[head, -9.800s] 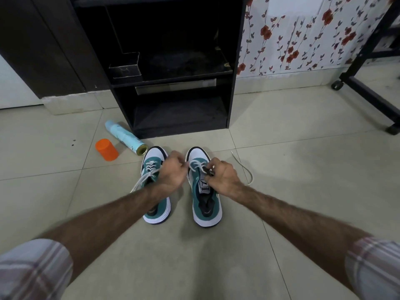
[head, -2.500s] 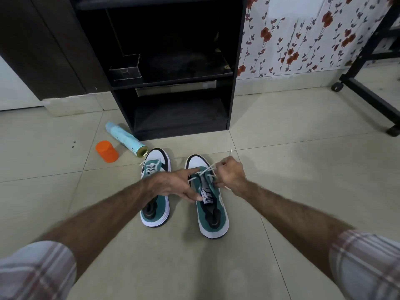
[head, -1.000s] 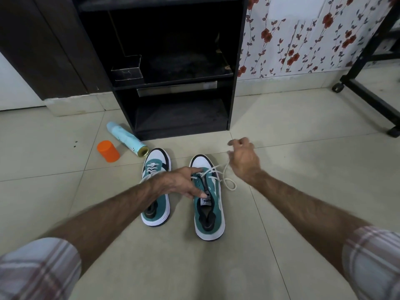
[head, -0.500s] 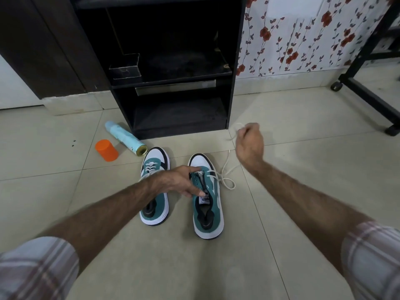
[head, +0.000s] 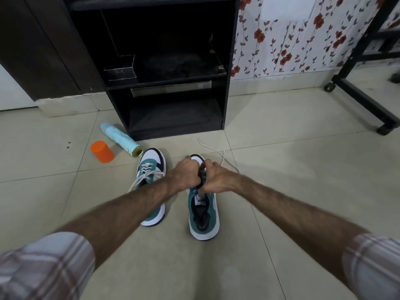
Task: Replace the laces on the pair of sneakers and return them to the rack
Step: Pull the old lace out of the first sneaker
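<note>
Two teal-and-white suede sneakers with black trim stood side by side on the pale tiled floor [head: 292, 191], toes pointing toward 12 o'clock. The left sneaker [head: 151, 169] was laced, and its white lace ends trailed off toward 8 o'clock beneath the left forearm. The right sneaker [head: 203, 215] sat just beside it at 3 o'clock, its black tongue with a white label showing below the hands.

Both hands met over the front half of the right sneaker. The left hand [head: 186, 175] was curled with its fingers bent down into the throat of the shoe, gripping it there. The right hand [head: 216, 179] was curled likewise, touching the left hand, its fingers closed on the shoe's upper edge; whether either also pinched a lace could not be told.

A loose white shoelace [head: 213, 149] lay on the tiles at 1 o'clock from the right sneaker, running from the rack's foot toward the right wrist.

The black wooden shoe rack [head: 227, 83] stood at 12 o'clock, well apart from the shoes. At 10 o'clock lay a pale blue spray can [head: 120, 139] on its side, with an orange plastic cap [head: 102, 151] near it. Floral wallpaper [head: 292, 35] covered the wall at 1 o'clock, and a black wheeled frame [head: 363, 100] stood at 2 o'clock.
</note>
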